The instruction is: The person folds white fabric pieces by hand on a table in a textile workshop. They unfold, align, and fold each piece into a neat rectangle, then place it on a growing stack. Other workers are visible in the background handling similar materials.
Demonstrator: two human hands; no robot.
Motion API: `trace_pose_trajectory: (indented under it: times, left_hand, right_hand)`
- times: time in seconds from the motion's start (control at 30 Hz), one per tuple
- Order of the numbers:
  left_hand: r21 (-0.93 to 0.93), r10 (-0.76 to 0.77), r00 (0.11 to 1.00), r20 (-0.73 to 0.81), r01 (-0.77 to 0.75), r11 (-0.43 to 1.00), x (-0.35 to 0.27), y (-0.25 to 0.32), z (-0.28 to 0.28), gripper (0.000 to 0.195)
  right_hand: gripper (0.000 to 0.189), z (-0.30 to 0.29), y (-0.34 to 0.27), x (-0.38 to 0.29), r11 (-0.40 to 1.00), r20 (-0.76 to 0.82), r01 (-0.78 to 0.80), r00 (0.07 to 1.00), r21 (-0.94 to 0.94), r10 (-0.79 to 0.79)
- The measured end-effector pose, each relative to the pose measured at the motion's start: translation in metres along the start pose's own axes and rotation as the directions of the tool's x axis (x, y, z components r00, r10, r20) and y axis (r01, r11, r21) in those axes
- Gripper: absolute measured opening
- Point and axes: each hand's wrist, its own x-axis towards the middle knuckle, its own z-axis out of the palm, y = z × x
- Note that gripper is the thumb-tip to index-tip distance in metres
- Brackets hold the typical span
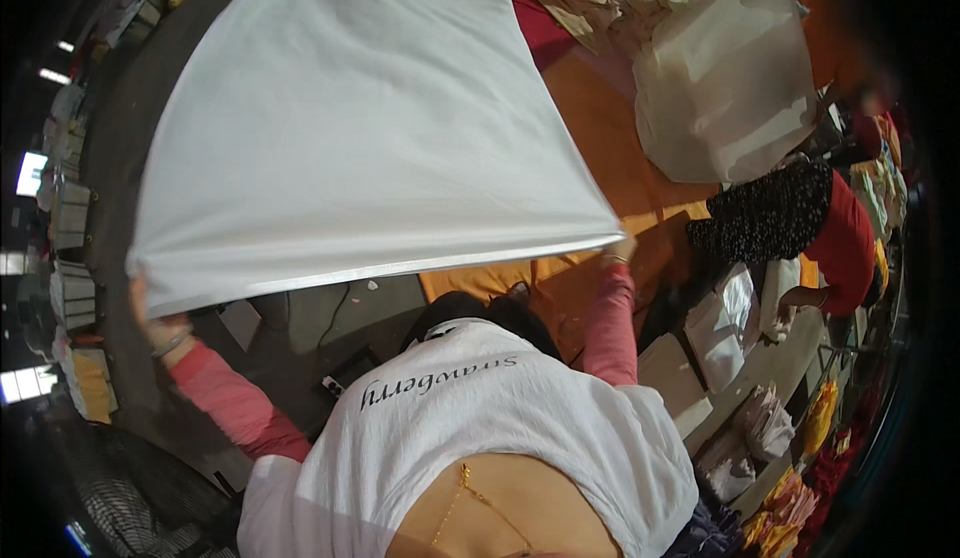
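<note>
A large white cloth (360,123) is spread out in front of me, billowing away towards the top of the view. Its near edge is drawn fairly straight between my two hands. At the left, my left hand (154,318) grips one corner, the fingers partly hidden by the fabric and slightly blurred. My right hand (619,247) pinches the other corner, with the arm stretched forward. Under and beyond the cloth's right side lies an orange cloth (600,123) on the floor.
To the right a person in red and black (772,209) bends over. Behind, another in orange (832,40) is beside a raised off-white cloth (727,78). Folded white fabric (724,329) lies at right. A black fan (142,498) stands lower left; a cable (334,318) crosses the grey floor.
</note>
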Motion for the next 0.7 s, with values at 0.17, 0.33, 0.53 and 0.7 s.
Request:
trace_pose_trajectory:
  times: [0.17,0.33,0.53,0.7]
  left_hand:
    - [0.499,-0.488,0.866,-0.113,0.474,0.725,-0.022,-0.176,-0.142,0.024]
    - [0.647,-0.546,0.837,0.029,0.401,0.649,-0.054,-0.286,-0.148,0.026]
    - [0.822,-0.457,0.874,0.161,0.137,0.553,-0.068,-0.282,-0.068,0.027]
    - [0.688,-0.169,0.775,0.609,-0.411,0.598,-0.104,-0.267,0.025,0.022]
  right_hand:
    - [0.016,-0.065,-0.109,0.025,0.861,0.229,0.048,0.955,0.507,-0.188]
    - [0.012,-0.083,-0.067,0.038,0.97,0.271,0.008,0.96,0.245,-0.077]
    - [0.009,-0.027,-0.072,-0.006,0.987,0.188,0.13,0.971,0.09,-0.145]
    - [0.02,0.063,-0.205,-0.129,0.922,0.412,0.152,0.86,0.357,-0.301]
